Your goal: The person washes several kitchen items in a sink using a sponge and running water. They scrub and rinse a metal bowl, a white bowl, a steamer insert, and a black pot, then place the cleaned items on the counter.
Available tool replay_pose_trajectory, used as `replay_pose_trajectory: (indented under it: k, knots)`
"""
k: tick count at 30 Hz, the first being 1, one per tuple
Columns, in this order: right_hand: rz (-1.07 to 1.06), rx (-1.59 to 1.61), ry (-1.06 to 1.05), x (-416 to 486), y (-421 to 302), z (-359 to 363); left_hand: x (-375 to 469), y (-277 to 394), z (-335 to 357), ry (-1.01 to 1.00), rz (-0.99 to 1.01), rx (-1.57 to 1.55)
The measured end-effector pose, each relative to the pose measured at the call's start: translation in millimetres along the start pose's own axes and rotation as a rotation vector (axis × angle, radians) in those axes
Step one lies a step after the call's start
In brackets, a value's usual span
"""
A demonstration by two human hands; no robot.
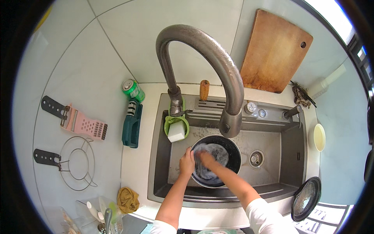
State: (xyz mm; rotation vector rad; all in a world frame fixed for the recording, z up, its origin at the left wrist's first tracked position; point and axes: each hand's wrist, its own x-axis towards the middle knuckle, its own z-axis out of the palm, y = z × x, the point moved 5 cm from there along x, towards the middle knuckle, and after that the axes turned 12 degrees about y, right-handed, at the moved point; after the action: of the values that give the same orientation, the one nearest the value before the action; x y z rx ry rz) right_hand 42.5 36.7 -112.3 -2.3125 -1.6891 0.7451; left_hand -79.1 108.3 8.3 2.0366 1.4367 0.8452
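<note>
A round black pot [233, 158] with a pale rim sits in the stainless steel sink [292, 158], soapy suds covering part of its inside. My left hand [187, 163] grips the pot's left rim, thumb over the edge. Inside the pot, my right hand [206, 159] is blurred by motion against the suds. Whether it holds anything there cannot be made out. Above the pot hangs the spout of a metal gooseneck faucet [230, 122]. A white sponge [176, 131] rests in a green strainer basket [167, 125] just beyond my left hand.
A drain [256, 158] lies right of the pot. A wooden cutting board [274, 52] leans on the wall. On the counter are a green can [135, 91], a knife sharpener [132, 125], a brown cloth [128, 200], a cream bowl [318, 137] and a glass lid [306, 199].
</note>
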Motion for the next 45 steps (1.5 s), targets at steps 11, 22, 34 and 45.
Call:
replay_pose_trajectory:
  k: [11,22,34,45]
  knots:
    - [0.01,0.123,0.071,7.5,2.1,3.5,-1.1,-3.2,4.0,-0.033,-0.025,0.02]
    - [0.045,0.048,0.032,-7.7,-17.3,-26.8,-0.4,-1.2,3.5,-0.031,-0.027,0.004]
    - [-0.046,0.004,0.082,-21.8,-8.2,-3.4,-1.5,-2.7,4.9,-0.029,-0.032,0.034]
    - [0.05,-0.141,-0.065,-2.3,-20.2,-9.8,0.6,3.1,0.9,-0.062,-0.043,0.017]
